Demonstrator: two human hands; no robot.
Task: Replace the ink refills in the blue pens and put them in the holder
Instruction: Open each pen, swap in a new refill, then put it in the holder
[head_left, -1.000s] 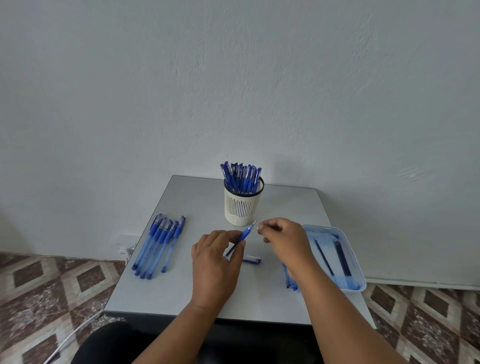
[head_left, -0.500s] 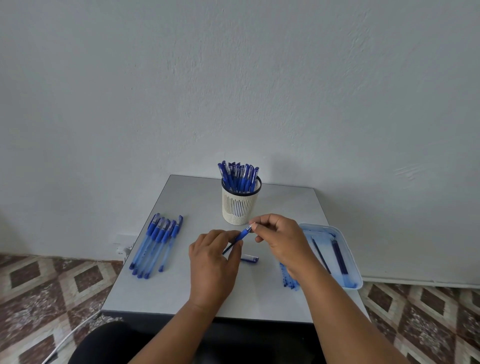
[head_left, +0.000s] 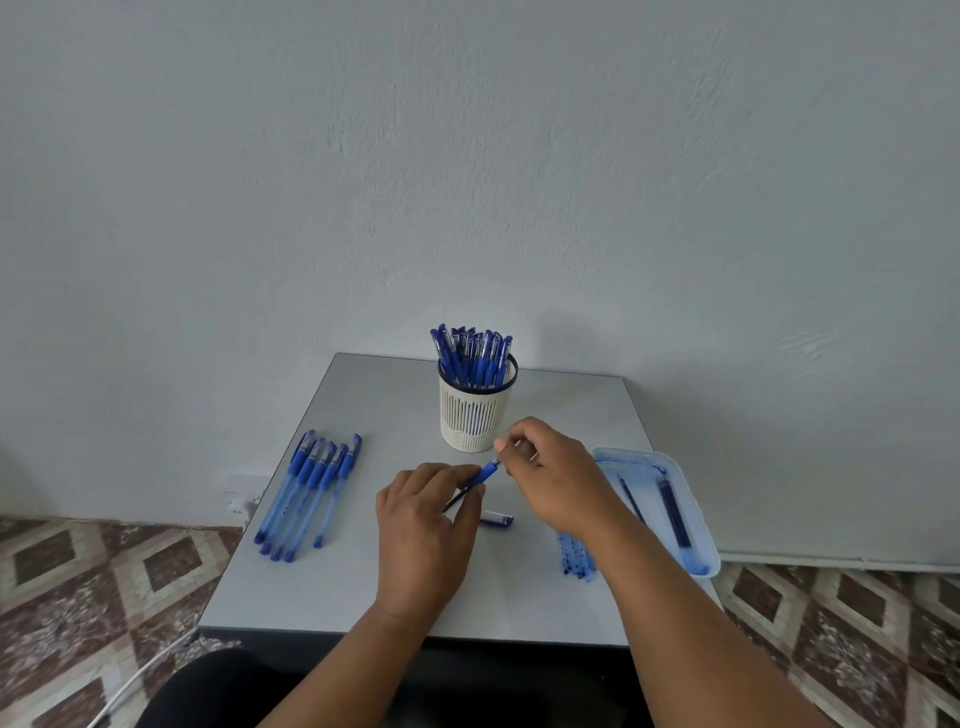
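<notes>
Left hand (head_left: 422, 525): we see it grip the blue pen (head_left: 485, 474) by its lower barrel
Right hand (head_left: 553, 475): we see it pinch the pen's tip end
Pen: slants between both hands, just before the holder (head_left: 474, 415)

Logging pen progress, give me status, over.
Left hand grips pen; right hand pinches its tip. Holder behind, full of pens. Loose cap on table; nothing blocking.
</notes>
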